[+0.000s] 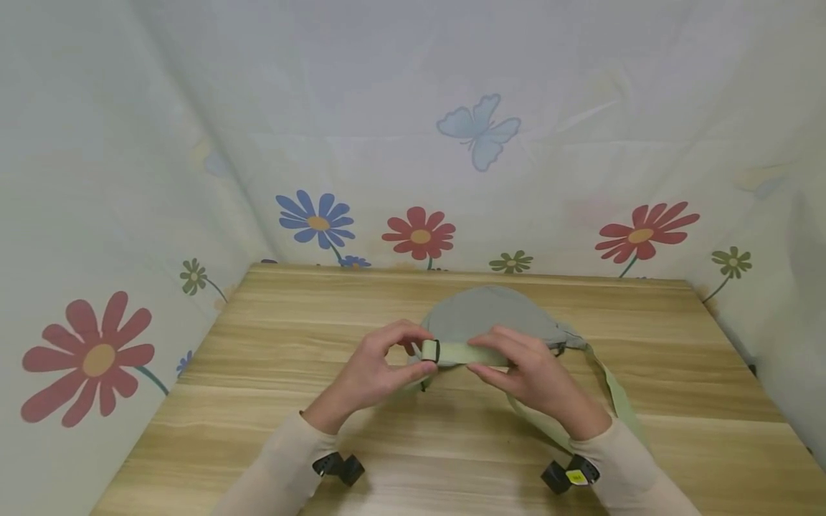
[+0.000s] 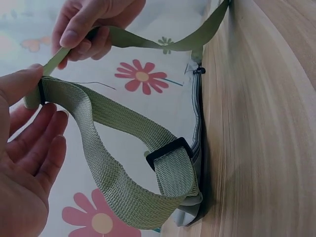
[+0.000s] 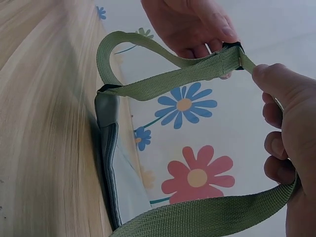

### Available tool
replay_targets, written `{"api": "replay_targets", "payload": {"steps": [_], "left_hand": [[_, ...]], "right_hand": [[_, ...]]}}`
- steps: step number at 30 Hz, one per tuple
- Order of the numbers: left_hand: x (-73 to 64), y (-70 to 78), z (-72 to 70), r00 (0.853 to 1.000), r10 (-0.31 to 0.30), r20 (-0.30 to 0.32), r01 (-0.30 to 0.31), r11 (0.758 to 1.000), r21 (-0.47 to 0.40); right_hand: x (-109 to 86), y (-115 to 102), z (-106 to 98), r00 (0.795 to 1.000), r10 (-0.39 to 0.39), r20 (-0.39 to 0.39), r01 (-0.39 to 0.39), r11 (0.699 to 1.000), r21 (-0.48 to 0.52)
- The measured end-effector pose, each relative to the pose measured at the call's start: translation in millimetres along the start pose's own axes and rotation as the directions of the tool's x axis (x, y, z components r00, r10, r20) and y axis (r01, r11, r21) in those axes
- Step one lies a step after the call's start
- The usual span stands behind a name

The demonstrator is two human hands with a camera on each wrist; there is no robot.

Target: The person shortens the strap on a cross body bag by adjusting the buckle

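A grey-green waist bag [image 1: 485, 312] lies on the table behind both hands. My left hand [image 1: 374, 364] pinches a black slider buckle [image 1: 437, 351] on its light green webbing strap [image 1: 455, 353], thumb on one side and fingers on the other. Close by, my right hand [image 1: 532, 369] grips the strap between thumb and curled fingers, just right of the slider. Between the left hand and the bag's end the strap forms a loop, with a second black buckle [image 2: 170, 150] near the bag. From the right hand the webbing curves back to the bag's other end.
The wood-grain table [image 1: 277, 315] carries the bag. Beyond it hangs a pale curtain [image 1: 361, 93] printed with flowers and a butterfly. A black zipper [image 3: 109, 173] runs along the bag's edge. Each sleeve cuff has a small black camera [image 1: 351, 469] on it.
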State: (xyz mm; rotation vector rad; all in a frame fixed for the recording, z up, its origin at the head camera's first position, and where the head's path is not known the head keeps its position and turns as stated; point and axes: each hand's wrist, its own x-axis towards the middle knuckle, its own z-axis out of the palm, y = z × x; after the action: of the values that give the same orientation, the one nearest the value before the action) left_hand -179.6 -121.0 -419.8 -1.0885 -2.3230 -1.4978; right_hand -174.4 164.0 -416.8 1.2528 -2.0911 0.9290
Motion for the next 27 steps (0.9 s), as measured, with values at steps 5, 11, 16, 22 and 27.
{"api": "replay_targets", "payload": {"steps": [5, 11, 16, 22, 27], "left_hand": [[1.6, -0.9, 0.8, 0.999, 0.031, 0.023, -0.031, 1.0, 0.001], [5.0, -1.5, 5.0, 0.997, 0.063, 0.054, -0.064, 0.998, 0.008], [7.8, -3.4, 10.4, 0.992, 0.116, 0.058, -0.117, 0.993, 0.02], [6.1, -3.9, 9.2, 0.995, 0.098, 0.019, -0.098, 0.995, 0.001], [2.5, -2.6, 2.1, 1.0, 0.026, -0.012, -0.026, 1.0, -0.006]], "right_hand": [[3.6, -1.7, 2.0, 1.0, -0.011, 0.013, 0.011, 1.0, 0.011], [10.0, -4.3, 4.6, 0.999, -0.043, 0.02, 0.043, 0.999, 0.005], [15.0, -6.4, 5.8, 0.998, -0.055, 0.034, 0.056, 0.998, -0.004], [9.7, -4.0, 1.3, 0.999, -0.039, 0.017, 0.039, 0.998, -0.044], [1.9, 0.7, -5.1, 1.0, -0.009, -0.001, 0.009, 0.998, -0.065]]}}
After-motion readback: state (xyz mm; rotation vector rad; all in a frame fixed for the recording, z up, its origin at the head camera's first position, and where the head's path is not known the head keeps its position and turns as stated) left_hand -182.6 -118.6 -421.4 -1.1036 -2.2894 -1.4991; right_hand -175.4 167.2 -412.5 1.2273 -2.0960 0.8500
